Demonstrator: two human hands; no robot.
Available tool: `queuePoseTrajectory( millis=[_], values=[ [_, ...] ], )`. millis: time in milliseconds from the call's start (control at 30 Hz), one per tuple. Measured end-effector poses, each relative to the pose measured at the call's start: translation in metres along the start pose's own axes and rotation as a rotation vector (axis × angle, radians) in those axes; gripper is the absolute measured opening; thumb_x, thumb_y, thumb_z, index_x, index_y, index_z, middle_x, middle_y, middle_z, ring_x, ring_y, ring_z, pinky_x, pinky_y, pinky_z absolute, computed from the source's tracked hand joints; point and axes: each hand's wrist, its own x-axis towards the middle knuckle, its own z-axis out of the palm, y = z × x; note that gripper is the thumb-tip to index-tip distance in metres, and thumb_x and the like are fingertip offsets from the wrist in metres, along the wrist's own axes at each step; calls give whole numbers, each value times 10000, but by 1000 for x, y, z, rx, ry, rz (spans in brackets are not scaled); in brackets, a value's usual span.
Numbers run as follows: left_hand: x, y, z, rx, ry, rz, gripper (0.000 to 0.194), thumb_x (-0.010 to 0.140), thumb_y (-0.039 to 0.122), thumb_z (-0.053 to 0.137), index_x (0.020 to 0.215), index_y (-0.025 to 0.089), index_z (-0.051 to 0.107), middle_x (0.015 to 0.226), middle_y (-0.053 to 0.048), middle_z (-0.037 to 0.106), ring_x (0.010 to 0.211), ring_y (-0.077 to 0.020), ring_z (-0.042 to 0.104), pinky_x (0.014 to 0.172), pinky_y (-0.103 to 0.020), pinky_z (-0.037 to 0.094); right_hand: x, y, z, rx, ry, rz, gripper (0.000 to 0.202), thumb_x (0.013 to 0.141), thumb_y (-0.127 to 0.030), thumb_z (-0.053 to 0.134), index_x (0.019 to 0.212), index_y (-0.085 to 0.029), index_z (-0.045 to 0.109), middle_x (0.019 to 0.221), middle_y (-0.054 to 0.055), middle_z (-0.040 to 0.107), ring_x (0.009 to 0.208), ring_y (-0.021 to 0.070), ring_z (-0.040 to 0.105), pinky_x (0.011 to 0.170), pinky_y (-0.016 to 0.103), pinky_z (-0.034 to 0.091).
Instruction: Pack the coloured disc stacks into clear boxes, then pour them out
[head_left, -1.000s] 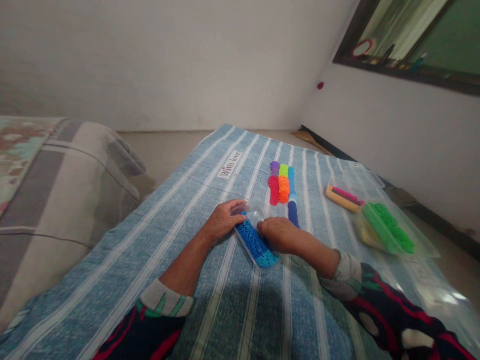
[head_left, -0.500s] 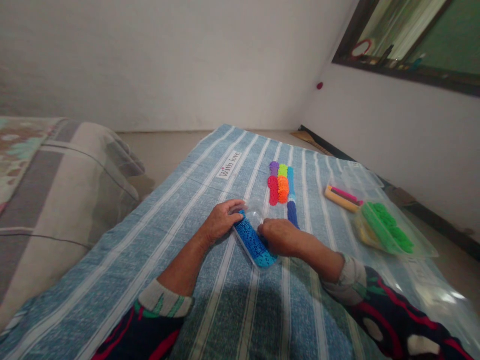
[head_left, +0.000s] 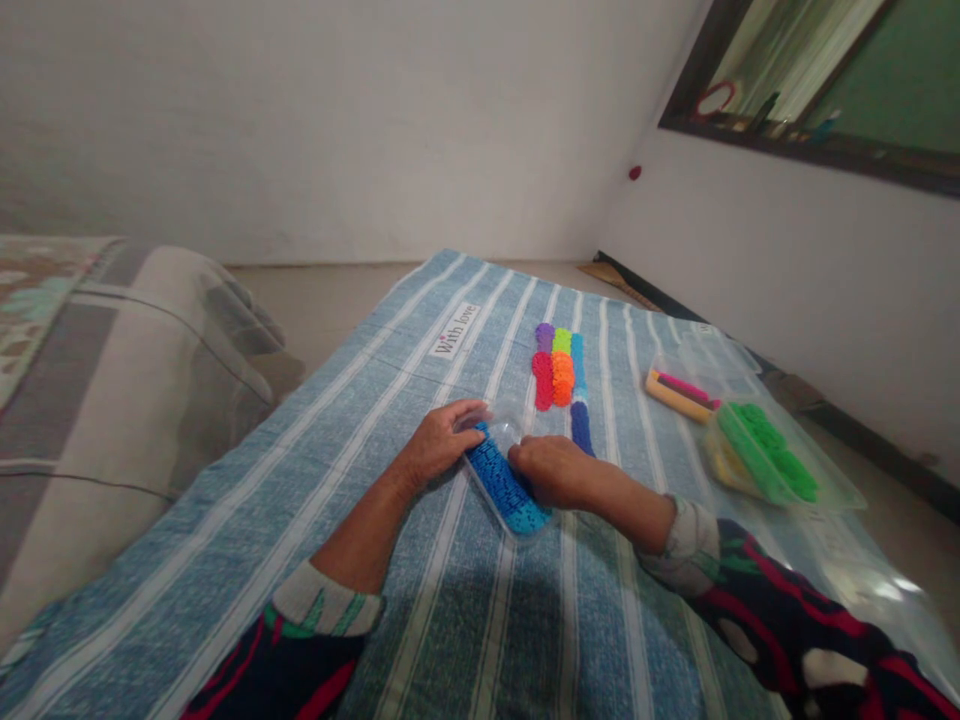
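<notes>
A clear plastic box [head_left: 517,541] stands on the striped cloth in front of me, part filled with rows of small blue pieces [head_left: 501,480], lighter blue at the near end. My left hand [head_left: 444,440] grips the box at its far left corner, thumb over the rim. At the right side of the box, my right hand [head_left: 551,470] is closed with its fingertips inside the rim; whatever it pinches is hidden. Just beyond lie stacked small discs in groups: red [head_left: 544,380], orange [head_left: 562,378], purple [head_left: 545,337], lime green [head_left: 562,341] and blue [head_left: 580,425].
To the right stands a clear tub [head_left: 832,480] with bright green pieces [head_left: 772,450]. Beside it a clear box holds yellow and pink pieces [head_left: 681,393]. Another cloth-covered piece of furniture [head_left: 165,340] is at the left. Walls rise behind and on the right.
The view has shifted very slightly. Both hands stay at the box, with hardly any movement of the right fingers.
</notes>
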Motion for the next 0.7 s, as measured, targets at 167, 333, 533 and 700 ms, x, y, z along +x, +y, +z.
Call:
queuePoseTrajectory(
  millis=[167, 333, 533, 700],
  values=[
    [-1, 2, 1, 4, -5, -5, 538, 529, 253, 748, 1045, 137, 651, 1135, -139, 691, 1118, -324, 604, 1050, -508, 378, 2, 2, -9, 1, -58, 27, 213, 795, -118, 558, 962, -126, 690, 913, 158, 705, 890, 248, 680, 705, 299, 507],
    [-3, 3, 1, 16, -10, -10, 525, 550, 228, 726, 1059, 131, 642, 1141, -142, 687, 1120, -315, 605, 1052, -502, 378, -8, 16, -28, 16, -63, 60, 167, 791, -141, 601, 915, -156, 713, 866, 113, 714, 848, 216, 665, 699, 280, 468],
    [-3, 2, 0, 60, -9, 2, 518, 562, 226, 720, 1067, 134, 648, 1133, -131, 691, 1104, -318, 611, 1038, -483, 393, -4, 27, -45, 97, 277, 94, 168, 861, -178, 539, 907, -179, 701, 909, 79, 685, 844, 187, 620, 674, 254, 392],
    [-2, -1, -2, 73, -44, 81, 500, 587, 236, 696, 1074, 132, 657, 1095, -106, 700, 1088, -312, 613, 1015, -468, 409, 22, 19, -42, 101, 404, 52, 236, 912, -179, 448, 956, -171, 680, 946, 75, 654, 847, 165, 596, 676, 249, 374]
  ],
)
